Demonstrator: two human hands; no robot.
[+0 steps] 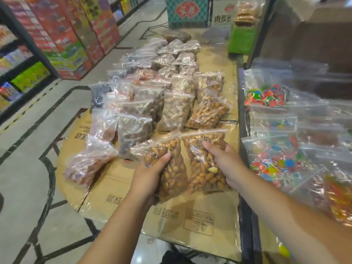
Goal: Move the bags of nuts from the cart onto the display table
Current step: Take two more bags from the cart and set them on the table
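Observation:
Two clear zip bags of brown almonds hang side by side over the cardboard-covered table [190, 216]. My left hand [150, 172] grips the left bag of almonds [171, 168] at its lower left side. My right hand [226, 162] grips the right bag of almonds [202, 168] from its right side, fingers over the front. Beyond them, several more bags of nuts [175, 111] lie in rows on the cardboard, running away from me. The cart [245, 216] stands directly to the right, its dark frame edge beside the table.
The cart holds several clear bags of colourful candy [274, 164]. Tall shelves of boxed goods [57, 35] line the left across a tiled aisle [28, 178]. A green and red carton [186, 10] and a green stand [242, 39] sit past the table's far end.

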